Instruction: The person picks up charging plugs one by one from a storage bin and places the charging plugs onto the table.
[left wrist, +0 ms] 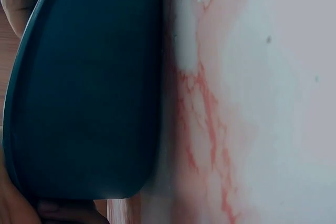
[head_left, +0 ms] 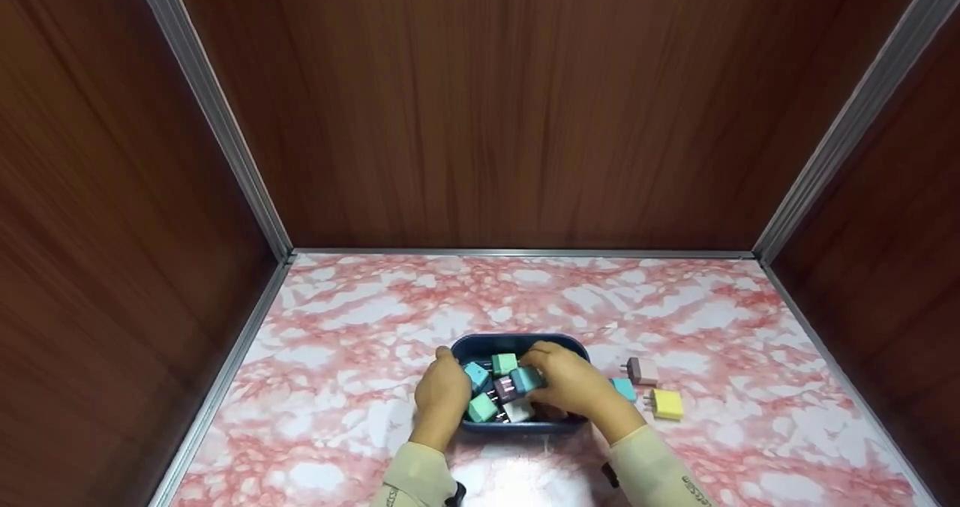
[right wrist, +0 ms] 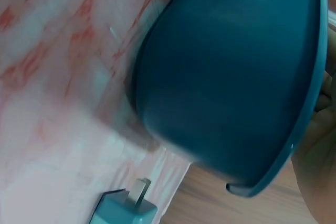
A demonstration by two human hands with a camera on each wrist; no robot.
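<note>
A dark blue plastic bin (head_left: 525, 427) holds several plug-in charger blocks in mint, blue, white and dark purple. My left hand (head_left: 442, 388) grips the bin's left end, fingers wrapped at the rim; the left wrist view shows the hand (left wrist: 18, 203) low beside the bin wall (left wrist: 89, 87). Reaching over the right end, my right hand (head_left: 574, 381) pinches a teal charger block (head_left: 527, 379) between thumb and fingers, among the other blocks. In the right wrist view the bin's outer wall (right wrist: 226, 77) hides the fingertips.
Right of the bin, on the red-and-white marbled table (head_left: 360, 312), lie a blue charger block (head_left: 622, 388), a pinkish one (head_left: 643, 370) and a yellow one (head_left: 667, 404). Brown wood-grain panels (head_left: 480, 117) with metal edging enclose the left, back and right.
</note>
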